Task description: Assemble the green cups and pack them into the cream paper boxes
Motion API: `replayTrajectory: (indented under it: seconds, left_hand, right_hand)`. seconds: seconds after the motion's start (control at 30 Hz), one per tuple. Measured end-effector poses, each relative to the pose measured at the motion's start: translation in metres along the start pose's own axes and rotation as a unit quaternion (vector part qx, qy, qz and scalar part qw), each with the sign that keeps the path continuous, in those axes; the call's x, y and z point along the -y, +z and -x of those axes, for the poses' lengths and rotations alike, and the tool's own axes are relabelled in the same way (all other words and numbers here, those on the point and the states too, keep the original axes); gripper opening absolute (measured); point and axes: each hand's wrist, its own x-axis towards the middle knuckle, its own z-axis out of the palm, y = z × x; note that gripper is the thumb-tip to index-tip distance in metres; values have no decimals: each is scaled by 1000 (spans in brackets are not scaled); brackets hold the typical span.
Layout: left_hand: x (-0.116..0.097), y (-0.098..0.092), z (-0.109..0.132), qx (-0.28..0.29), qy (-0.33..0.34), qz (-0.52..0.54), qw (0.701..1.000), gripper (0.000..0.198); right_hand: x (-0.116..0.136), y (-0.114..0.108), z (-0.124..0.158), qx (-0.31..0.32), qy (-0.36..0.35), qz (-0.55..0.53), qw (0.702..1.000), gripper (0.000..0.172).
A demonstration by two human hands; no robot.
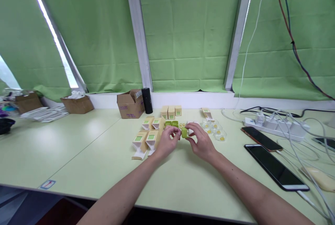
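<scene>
Over the middle of the table, my right hand [201,142] grips a small olive-green, rounded case [184,132] between thumb and fingers. Right beside it, my left hand [169,140] is closed in a pinch; what its fingertips hold, if anything, is too small to make out. Behind my hands sit several green cases [171,123] and small yellowish pieces [182,125], partly covered. Left of my left hand lie several small kraft boxes [140,139] with green labels and open white flaps. To the right of my right hand are several clear plastic packs [220,134] with yellow centres.
Farther back stand small upright boxes [171,112], one more open box [207,113], a cardboard carton [130,104] and a black cylinder [147,100]. On the right lie two phones [276,166], [261,138], a power strip [276,128] and tangled white cables.
</scene>
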Motion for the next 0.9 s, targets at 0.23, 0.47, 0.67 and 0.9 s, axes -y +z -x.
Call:
replayTrajectory:
  seconds: [0.23, 0.47, 0.67, 0.9]
  left_hand:
    - [1, 0, 0, -3, -1, 9, 1000, 20]
    - [4, 0, -1, -6, 1, 8, 1000, 20]
    - [2, -1, -1, -1, -8, 3, 1000, 19]
    - [2, -2, -1, -5, -4, 3, 1000, 20]
  right_hand:
    - [2, 0, -2, -3, 3, -7, 1000, 47]
    - [0, 0, -1, -2, 4, -5, 1000, 47]
    - [0, 0, -1, -2, 2, -5, 1000, 47]
    - [-1, -1, -2, -3, 7, -8, 1000, 48]
